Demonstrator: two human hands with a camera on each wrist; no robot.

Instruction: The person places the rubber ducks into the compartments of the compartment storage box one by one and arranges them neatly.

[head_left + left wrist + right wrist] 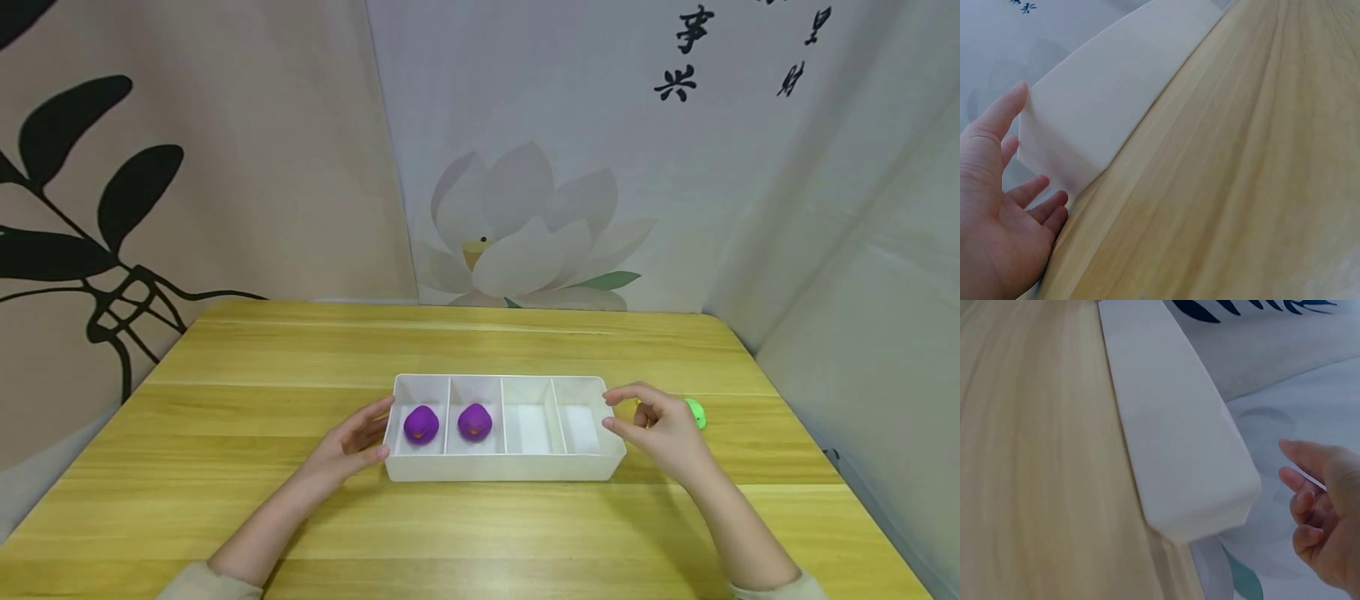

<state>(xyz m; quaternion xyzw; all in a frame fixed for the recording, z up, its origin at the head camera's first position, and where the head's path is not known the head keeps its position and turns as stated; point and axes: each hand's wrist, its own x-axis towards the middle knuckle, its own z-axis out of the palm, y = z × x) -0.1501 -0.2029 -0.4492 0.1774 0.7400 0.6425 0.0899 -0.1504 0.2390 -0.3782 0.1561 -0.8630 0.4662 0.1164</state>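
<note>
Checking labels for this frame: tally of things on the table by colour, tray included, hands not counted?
Purple toys: 2
Green toy: 1, partly hidden by the right hand
White tray: 1
Total: 4
Uncounted: a yellow bit behind the right hand; can't tell if separate.

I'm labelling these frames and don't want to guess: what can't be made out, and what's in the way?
- Green object: head view; the right hand hides part of it, so its full shape is unclear.
- Purple objects: both wrist views; the white tray's outer walls hide them.
- Sleeves: head view; cut off by the bottom edge.
</note>
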